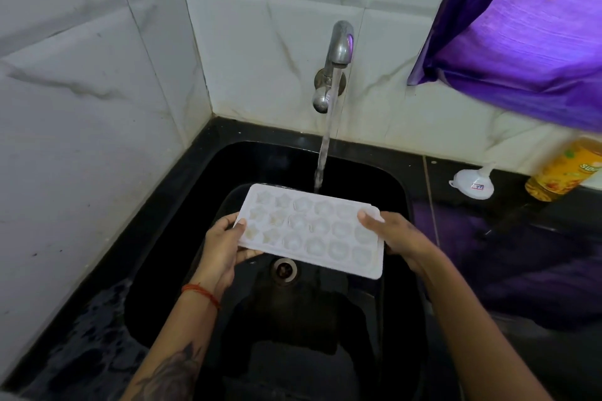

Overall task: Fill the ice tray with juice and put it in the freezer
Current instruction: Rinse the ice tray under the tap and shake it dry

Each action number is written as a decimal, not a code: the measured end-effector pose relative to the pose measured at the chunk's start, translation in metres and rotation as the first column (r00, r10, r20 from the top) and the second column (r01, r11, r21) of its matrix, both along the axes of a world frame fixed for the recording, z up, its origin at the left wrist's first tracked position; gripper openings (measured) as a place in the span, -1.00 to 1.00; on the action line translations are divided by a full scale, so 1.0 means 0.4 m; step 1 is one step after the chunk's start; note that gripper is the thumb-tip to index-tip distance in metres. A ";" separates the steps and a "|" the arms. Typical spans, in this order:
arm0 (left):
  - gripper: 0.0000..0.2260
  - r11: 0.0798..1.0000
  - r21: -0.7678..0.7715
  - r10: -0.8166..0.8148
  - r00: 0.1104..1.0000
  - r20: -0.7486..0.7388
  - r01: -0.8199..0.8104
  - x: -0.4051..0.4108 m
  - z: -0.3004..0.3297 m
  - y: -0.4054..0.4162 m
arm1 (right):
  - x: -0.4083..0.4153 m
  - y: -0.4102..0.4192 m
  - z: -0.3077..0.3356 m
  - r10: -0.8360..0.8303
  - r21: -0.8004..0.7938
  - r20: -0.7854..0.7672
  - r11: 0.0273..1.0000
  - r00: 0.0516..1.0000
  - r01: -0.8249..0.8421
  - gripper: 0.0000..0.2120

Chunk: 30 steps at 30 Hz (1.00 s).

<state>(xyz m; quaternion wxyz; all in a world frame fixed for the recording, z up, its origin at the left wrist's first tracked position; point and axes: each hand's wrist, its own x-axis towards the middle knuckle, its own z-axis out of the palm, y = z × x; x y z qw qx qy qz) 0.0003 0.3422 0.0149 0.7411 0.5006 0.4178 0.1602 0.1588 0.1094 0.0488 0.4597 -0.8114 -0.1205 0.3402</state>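
The white tray (311,229) was held level over the sink, its star and round cells unfilled; the juice bottle (566,169) stood far right.

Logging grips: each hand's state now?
Left hand: grips the white plastic ice tray at its left end.
Right hand: grips its right end.

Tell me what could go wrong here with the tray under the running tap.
The tap is running hard just behind the ice tray, so water may splash out of the sink. The left hand and right hand grip only its short ends, so the wet tray could slip. Leftover water could dilute the juice.
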 end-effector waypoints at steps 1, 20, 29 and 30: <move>-0.84 1.000 0.007 -0.021 1.000 -0.011 0.021 0.000 -0.006 -0.010 | -0.012 -0.012 -0.007 -0.017 0.041 0.013 0.999 1.000 0.016 -0.72; -0.60 0.954 -0.235 -0.138 0.968 0.209 0.186 0.124 0.039 -0.057 | -0.003 -0.113 -0.042 -0.352 0.355 -0.077 0.864 0.933 0.356 -0.38; -0.54 0.981 -0.093 -0.167 0.986 0.028 0.169 0.121 -0.007 -0.014 | 0.004 -0.070 -0.064 -0.398 0.326 -0.053 0.860 0.916 0.393 -0.65; -0.54 0.983 -0.067 -0.170 0.985 -0.033 0.168 0.113 -0.017 -0.002 | 0.004 -0.052 -0.058 -0.371 0.320 -0.021 0.877 0.929 0.357 -0.61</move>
